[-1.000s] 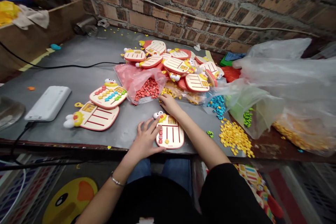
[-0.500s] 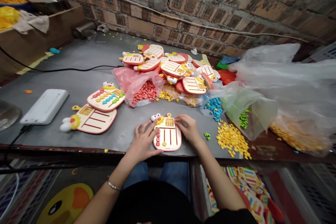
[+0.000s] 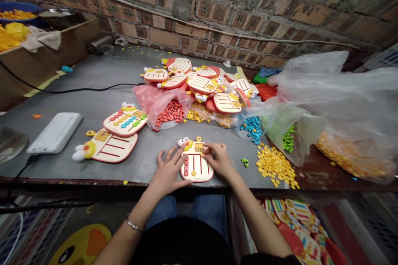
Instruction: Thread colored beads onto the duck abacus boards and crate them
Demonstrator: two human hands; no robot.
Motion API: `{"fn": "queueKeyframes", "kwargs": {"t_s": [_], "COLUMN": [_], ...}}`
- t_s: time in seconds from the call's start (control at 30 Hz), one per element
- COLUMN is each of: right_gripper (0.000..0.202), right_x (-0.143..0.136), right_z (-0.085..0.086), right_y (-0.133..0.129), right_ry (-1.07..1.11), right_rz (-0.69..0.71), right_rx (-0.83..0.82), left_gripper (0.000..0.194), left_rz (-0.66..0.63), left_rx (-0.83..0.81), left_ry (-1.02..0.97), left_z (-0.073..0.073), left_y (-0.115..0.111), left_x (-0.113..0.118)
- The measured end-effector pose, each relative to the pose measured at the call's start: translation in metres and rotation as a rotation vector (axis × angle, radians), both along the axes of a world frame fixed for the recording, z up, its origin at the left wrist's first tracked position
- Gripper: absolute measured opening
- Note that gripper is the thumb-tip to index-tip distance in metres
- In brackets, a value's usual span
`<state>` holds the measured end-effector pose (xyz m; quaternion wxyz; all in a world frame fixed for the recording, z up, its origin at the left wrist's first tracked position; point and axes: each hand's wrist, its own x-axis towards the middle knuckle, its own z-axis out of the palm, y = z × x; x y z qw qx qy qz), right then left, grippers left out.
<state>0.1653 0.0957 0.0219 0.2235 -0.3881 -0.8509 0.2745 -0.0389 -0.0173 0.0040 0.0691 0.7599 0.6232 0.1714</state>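
A cream toy board (image 3: 203,172) with a duck head, bulging eyes and red-lined slots lies flat at the table's front edge. Several red beads (image 3: 186,165) fill its left slot, and one yellow bead (image 3: 193,173) sits low in the slot beside them. My left hand (image 3: 168,172) grips the board's left side, thumb at the bottom edge and fingertips near the duck head. Over the upper right of the board, my right hand (image 3: 220,160) is closed in a pinch at the slot tops; whatever is between its fingertips is too small to make out.
Left are a bead-filled board (image 3: 124,123) on a bare one (image 3: 113,149) and a white power bank (image 3: 55,132). Behind, boards (image 3: 202,84) are piled by a bag of red beads (image 3: 170,112). Right lie blue beads (image 3: 252,128), loose yellow beads (image 3: 275,163) and plastic bags (image 3: 336,91).
My right hand has shifted left from the board's right edge onto its upper part, over the slot tops. My left hand keeps its hold. The view has tilted slightly.
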Motion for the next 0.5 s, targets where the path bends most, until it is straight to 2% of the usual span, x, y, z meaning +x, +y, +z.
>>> {"fn": "queueKeyframes", "kwargs": {"t_s": [0.07,0.17,0.27,0.33,0.4,0.5], "right_gripper": [0.033,0.031,0.028,0.023,0.015,0.013], "right_x": [-0.013,-0.024,-0.019,-0.015,-0.018,-0.036], "right_z": [0.0,0.001,0.007,0.011,0.015,0.015], "right_y": [0.001,0.001,0.006,0.018,0.039,0.081], "right_ry": [0.009,0.026,0.031,0.051,0.073,-0.046], "right_rz": [0.043,0.148,0.361,0.436,0.323,0.031], "right_rx": [-0.024,-0.046,-0.12,-0.126,-0.046,0.14], "left_gripper": [0.075,0.076,0.077,0.078,0.079,0.076], "left_rz": [-0.004,0.002,0.009,0.008,0.004,0.002], "left_rx": [0.0,-0.008,-0.014,-0.013,-0.012,-0.012], "left_ry": [-0.001,0.005,0.0,-0.002,-0.003,-0.014], "left_z": [0.0,0.0,0.001,0.001,0.001,0.003], "left_y": [0.0,0.0,0.0,0.001,0.001,0.001], "left_x": [0.0,0.0,0.0,0.0,0.0,0.0]}}
